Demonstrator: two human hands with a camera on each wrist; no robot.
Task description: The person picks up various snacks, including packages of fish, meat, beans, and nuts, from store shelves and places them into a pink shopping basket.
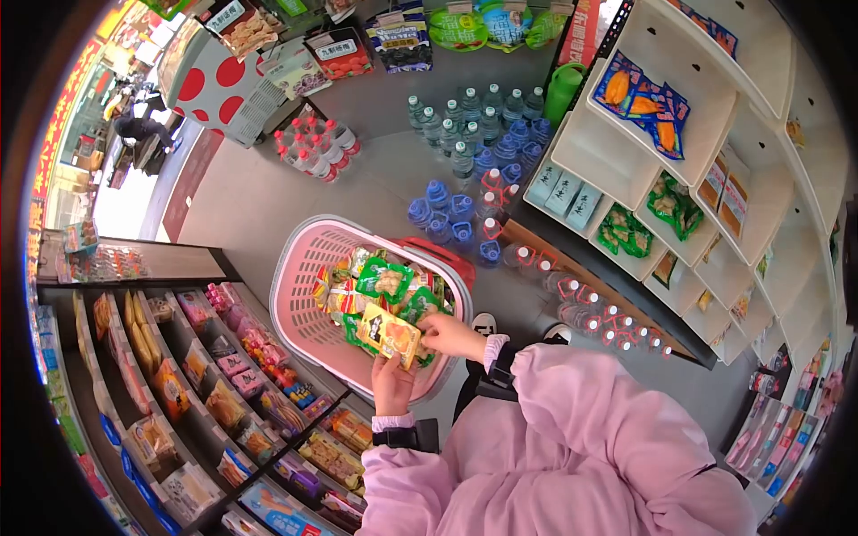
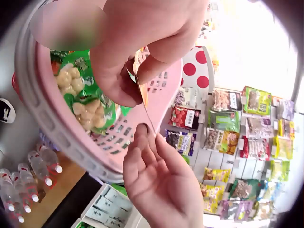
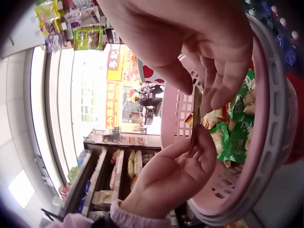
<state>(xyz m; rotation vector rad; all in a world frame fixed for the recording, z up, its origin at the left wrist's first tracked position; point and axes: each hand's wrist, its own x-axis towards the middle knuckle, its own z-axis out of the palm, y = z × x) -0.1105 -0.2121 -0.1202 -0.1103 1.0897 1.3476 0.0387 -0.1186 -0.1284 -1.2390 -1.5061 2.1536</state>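
Observation:
A yellow and orange snack packet (image 1: 390,334) is held above the pink basket (image 1: 290,299). My left hand (image 1: 393,386) pinches its lower edge between thumb and fingers. At the packet's right edge, my right hand (image 1: 451,338) pinches it as well. Both wrist views show the packet (image 3: 195,114) nearly edge-on, a thin strip between the left hand (image 3: 173,173) and the right hand (image 3: 190,42). Several packets lie in the basket, among them green ones (image 1: 384,279) picturing pale round balls (image 2: 71,80). The packet and hands hide part of these.
Snack shelves (image 1: 192,384) stand left of the basket. Beyond it on the floor are red-capped bottles (image 1: 317,147), clear bottles (image 1: 462,161) and blue-capped jugs (image 1: 438,210). A white rack (image 1: 617,156) with a wooden base runs along the right. Hanging snack bags (image 1: 398,40) line the back.

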